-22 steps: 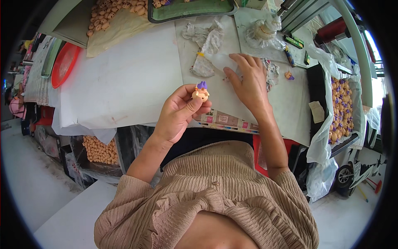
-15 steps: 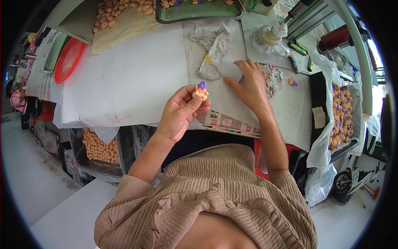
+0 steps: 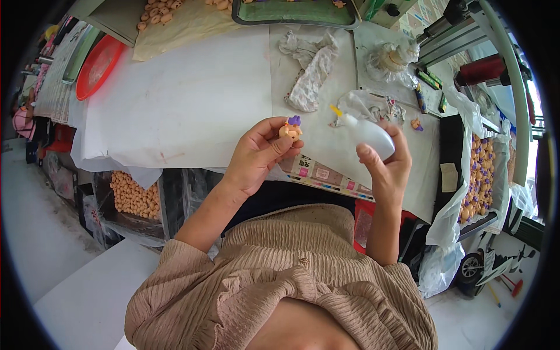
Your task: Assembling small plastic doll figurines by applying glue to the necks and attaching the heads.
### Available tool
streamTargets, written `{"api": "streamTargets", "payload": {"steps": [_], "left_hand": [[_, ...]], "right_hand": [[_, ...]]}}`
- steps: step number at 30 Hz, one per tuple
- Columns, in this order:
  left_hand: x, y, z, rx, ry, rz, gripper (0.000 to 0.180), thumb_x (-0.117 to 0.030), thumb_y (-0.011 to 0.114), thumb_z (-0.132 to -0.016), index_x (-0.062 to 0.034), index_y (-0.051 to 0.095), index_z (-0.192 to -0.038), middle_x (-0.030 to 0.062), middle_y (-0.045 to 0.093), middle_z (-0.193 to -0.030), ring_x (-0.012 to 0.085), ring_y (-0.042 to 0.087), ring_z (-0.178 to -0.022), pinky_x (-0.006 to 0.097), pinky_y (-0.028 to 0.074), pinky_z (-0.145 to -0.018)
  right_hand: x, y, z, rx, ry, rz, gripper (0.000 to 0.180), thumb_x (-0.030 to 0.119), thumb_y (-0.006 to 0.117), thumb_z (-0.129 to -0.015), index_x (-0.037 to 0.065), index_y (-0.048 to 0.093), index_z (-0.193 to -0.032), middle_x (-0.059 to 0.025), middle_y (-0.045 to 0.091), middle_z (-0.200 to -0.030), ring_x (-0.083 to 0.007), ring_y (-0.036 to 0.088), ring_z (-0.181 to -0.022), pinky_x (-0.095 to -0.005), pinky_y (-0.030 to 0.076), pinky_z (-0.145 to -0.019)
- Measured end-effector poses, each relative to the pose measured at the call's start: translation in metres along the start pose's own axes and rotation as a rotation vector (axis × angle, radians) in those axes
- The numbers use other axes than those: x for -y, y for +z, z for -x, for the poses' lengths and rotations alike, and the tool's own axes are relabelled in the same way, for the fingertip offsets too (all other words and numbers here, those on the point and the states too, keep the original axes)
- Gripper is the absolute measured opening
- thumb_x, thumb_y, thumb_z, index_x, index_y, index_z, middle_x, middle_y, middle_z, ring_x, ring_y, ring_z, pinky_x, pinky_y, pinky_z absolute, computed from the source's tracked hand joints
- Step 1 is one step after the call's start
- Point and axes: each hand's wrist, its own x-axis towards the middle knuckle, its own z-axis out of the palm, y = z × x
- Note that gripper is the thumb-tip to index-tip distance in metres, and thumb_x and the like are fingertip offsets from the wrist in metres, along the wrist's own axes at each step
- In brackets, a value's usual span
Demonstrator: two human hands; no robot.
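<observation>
Between the thumb and fingers of my left hand (image 3: 262, 153) is a small peach-coloured toy figure (image 3: 290, 133) with a purple top, held upright above the table's near edge. My right hand (image 3: 389, 163) grips a white squeeze bottle (image 3: 373, 137) with a yellow tip. The bottle is raised off the table and tilted, its tip pointing up and left, to the right of the figure and apart from it. A crumpled cloth (image 3: 311, 76) lies on the table beyond both hands. Another patterned rag (image 3: 385, 106) lies just past the bottle.
A red basin (image 3: 100, 69) stands at the far left, a green tray (image 3: 291, 14) at the back. On the right, a lined box (image 3: 477, 181) holds many purple-topped figures; below the table at left, a bin (image 3: 135, 195) holds peach pieces. One loose figure (image 3: 416, 124) lies near the right edge.
My right hand has lifted the squeeze bottle off the table and brought it nearer to me, turning it tip up. My left hand still holds the toy figure in almost the same place.
</observation>
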Motion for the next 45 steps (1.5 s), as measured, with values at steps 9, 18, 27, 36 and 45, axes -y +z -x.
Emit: {"api": "streamTargets", "payload": {"steps": [9,18,27,36,45], "left_hand": [[0.007,0.006,0.000,0.003,0.003,-0.027,0.035,-0.010,0.064,-0.091,-0.0010,0.054,-0.123,0.0072,0.063,-0.110,0.0159,0.064,-0.097,0.029,0.052,-0.088],[0.009,0.008,0.000,-0.006,-0.004,-0.042,0.036,-0.010,0.064,-0.090,-0.0001,0.054,-0.123,0.0080,0.064,-0.109,0.0157,0.064,-0.096,0.029,0.052,-0.088],[0.009,0.008,-0.001,-0.018,-0.005,-0.054,0.035,-0.009,0.064,-0.090,0.0002,0.055,-0.123,0.0083,0.064,-0.106,0.0153,0.065,-0.093,0.028,0.053,-0.087],[0.010,0.005,-0.001,0.002,-0.013,-0.068,0.037,-0.007,0.063,-0.090,-0.0003,0.053,-0.125,0.0106,0.063,-0.110,0.0190,0.064,-0.099,0.030,0.055,-0.086],[0.010,0.009,-0.001,-0.001,-0.006,-0.051,0.036,-0.008,0.065,-0.089,0.0008,0.055,-0.123,0.0090,0.064,-0.105,0.0153,0.065,-0.092,0.028,0.054,-0.087]], "right_hand": [[-0.003,-0.002,0.020,-0.031,-0.145,0.079,0.040,0.021,0.085,-0.070,0.002,0.060,-0.095,-0.0013,0.058,-0.088,-0.0099,0.055,-0.077,-0.0238,0.044,-0.066],[-0.003,0.002,0.021,0.015,-0.110,0.135,0.035,0.017,0.083,-0.072,0.001,0.062,-0.094,-0.0027,0.057,-0.089,-0.0113,0.055,-0.078,-0.0247,0.043,-0.067],[-0.007,0.005,0.019,0.036,-0.092,0.174,0.035,0.016,0.083,-0.072,0.000,0.063,-0.095,-0.0027,0.057,-0.089,-0.0109,0.055,-0.077,-0.0241,0.044,-0.065],[-0.005,0.005,0.019,0.029,-0.116,0.202,0.035,0.016,0.083,-0.071,0.001,0.063,-0.095,-0.0025,0.056,-0.088,-0.0111,0.054,-0.075,-0.0243,0.043,-0.064],[-0.001,0.003,0.020,0.029,-0.220,0.298,0.036,0.016,0.085,-0.068,0.000,0.064,-0.093,-0.0049,0.056,-0.088,-0.0131,0.055,-0.074,-0.0251,0.044,-0.062]]}}
